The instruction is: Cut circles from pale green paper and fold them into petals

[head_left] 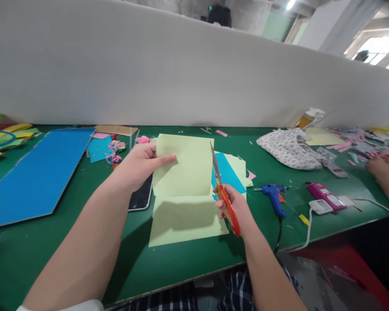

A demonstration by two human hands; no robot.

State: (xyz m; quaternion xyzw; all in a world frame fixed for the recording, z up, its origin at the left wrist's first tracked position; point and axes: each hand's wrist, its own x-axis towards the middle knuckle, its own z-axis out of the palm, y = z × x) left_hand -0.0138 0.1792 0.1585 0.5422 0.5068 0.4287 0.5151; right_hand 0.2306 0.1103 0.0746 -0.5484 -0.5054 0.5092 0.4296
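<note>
Left hand pinching pale green paper; right hand gripping red-handled scissors at paper's right edge; cutting looks unfinished.

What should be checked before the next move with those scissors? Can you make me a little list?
1. Left hand holding the raised light green paper: ok, the thumb is on its near face at the left edge.
2. Right hand holding the scissors by the orange-red handles: ok.
3. Left hand away from the blades: ok, they are over by the paper's right edge.
4. Paper between the blades: cannot tell from this angle.
5. Blue glue gun apart from the paper: ok, it lies off to the right.
6. Green table free of scraps: not ok, a pink scrap lies beyond the paper.
</note>
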